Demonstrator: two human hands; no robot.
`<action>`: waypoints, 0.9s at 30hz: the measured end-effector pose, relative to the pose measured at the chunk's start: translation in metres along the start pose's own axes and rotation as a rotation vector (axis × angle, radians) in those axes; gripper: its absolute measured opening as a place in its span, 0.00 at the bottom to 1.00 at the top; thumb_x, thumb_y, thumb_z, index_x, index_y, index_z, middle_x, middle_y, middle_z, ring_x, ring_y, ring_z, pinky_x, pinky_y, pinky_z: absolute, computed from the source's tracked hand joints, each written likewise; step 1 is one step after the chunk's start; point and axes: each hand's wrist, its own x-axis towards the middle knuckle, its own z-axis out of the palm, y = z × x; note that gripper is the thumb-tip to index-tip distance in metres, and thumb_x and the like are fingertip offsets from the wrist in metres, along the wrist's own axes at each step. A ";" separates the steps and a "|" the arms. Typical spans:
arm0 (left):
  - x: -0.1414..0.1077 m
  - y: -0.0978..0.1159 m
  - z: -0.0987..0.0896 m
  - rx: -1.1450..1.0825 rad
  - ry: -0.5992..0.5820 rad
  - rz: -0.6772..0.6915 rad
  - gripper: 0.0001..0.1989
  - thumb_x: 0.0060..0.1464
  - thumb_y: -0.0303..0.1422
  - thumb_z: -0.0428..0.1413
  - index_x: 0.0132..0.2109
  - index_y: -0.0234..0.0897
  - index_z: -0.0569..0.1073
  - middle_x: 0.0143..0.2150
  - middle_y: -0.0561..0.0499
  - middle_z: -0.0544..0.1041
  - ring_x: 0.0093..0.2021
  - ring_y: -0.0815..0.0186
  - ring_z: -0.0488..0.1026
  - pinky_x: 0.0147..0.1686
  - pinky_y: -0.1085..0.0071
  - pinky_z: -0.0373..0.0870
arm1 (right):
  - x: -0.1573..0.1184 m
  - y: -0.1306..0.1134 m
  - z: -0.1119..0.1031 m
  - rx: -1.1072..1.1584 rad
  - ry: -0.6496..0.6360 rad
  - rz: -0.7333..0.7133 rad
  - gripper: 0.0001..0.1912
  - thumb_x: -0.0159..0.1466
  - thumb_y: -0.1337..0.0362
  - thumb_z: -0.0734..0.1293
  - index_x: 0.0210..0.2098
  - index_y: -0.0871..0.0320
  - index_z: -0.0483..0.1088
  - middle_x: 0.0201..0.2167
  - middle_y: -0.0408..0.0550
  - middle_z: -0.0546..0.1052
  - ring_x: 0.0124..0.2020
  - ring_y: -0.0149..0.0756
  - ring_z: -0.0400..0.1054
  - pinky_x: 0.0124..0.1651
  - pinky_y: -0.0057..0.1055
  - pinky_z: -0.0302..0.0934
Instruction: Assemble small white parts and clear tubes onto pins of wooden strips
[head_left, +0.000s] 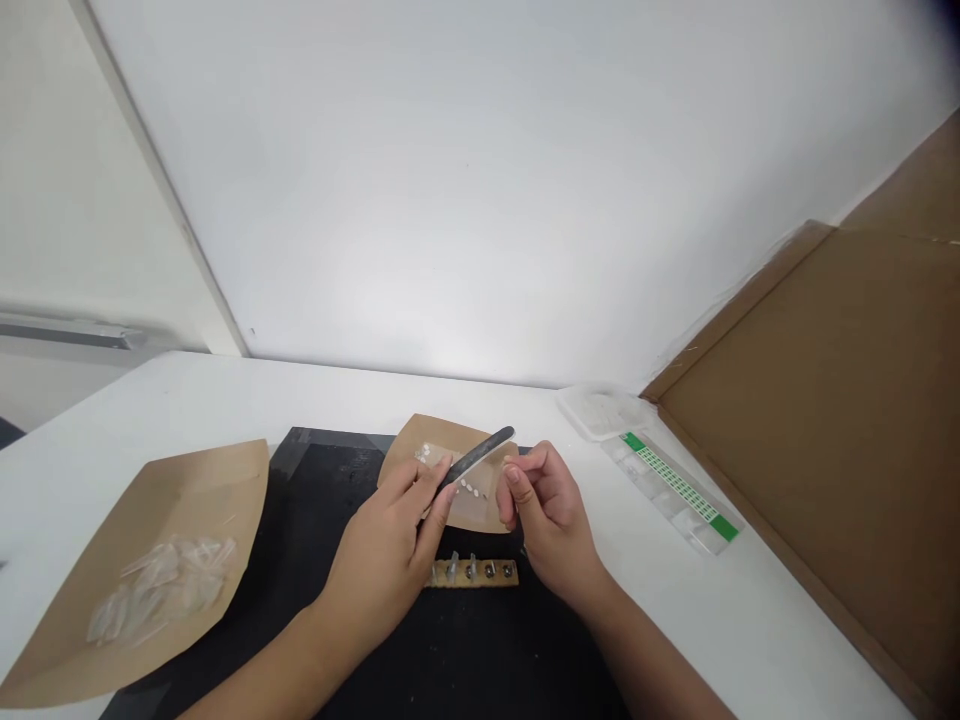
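Observation:
My left hand [382,545] holds a dark nail file [476,457] between thumb and fingers. The file slants up to the right, its far end near my right hand [551,520]. That hand is closed in a pinch; whatever lies between its fingertips is too small to make out. Behind both hands sits a small brown paper tray [424,432] with several little white pieces [474,490] in it. Just below the hands lies a cork-coloured strip [516,572] with round metal studs, and clear pieces stand upright on some of them. My left hand hides the strip's left end.
A larger brown paper tray [202,480] at left holds a heap of clear plastic pieces [169,585]. A black mat [480,660] covers the front of the white table [322,390]. At right lie a clear case with a green label [675,485] and a whitish lid-like item [604,412], beside a cardboard panel [832,400].

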 end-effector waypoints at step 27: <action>0.002 0.005 -0.003 -0.282 0.029 0.042 0.14 0.70 0.33 0.54 0.55 0.44 0.82 0.48 0.47 0.79 0.30 0.70 0.77 0.35 0.72 0.78 | -0.005 0.007 -0.006 -0.673 0.082 -0.171 0.09 0.77 0.60 0.60 0.40 0.53 0.67 0.30 0.43 0.78 0.26 0.34 0.71 0.32 0.31 0.60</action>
